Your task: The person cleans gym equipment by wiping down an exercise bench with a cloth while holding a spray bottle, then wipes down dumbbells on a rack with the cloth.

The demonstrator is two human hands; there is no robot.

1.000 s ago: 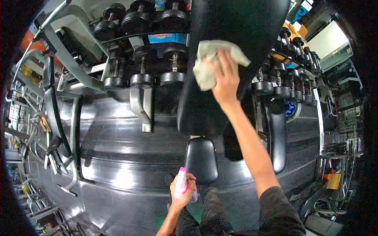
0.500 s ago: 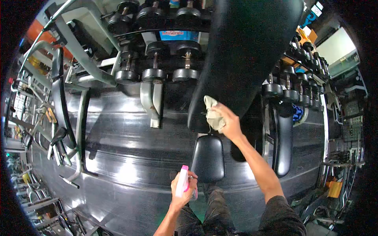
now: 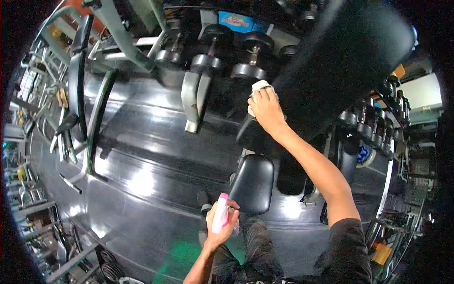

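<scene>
My right hand (image 3: 269, 108) is closed on a pale cloth (image 3: 260, 86), at the left edge of the tall black bench backrest (image 3: 350, 61). Its fingers lie over the cloth, which bunches out above and beside them. Lower down, my left hand (image 3: 218, 225) grips a white and pink spray bottle (image 3: 221, 213) by its neck; most of the bottle's body is hidden below. Just right of the bottle is the bench's padded black seat (image 3: 255, 182), in front of my legs.
Dumbbells (image 3: 206, 61) line a rack ahead, with more dumbbells (image 3: 371, 125) at the right. A grey metal rack foot (image 3: 190, 106) stands on the shiny dark floor (image 3: 146, 137). Another black padded bench (image 3: 78, 85) and its metal frame are at the left.
My right hand has moved up and a little left with the cloth, along the backrest's edge. The view has tilted and shifted. My left hand still holds the spray bottle in about the same place.
</scene>
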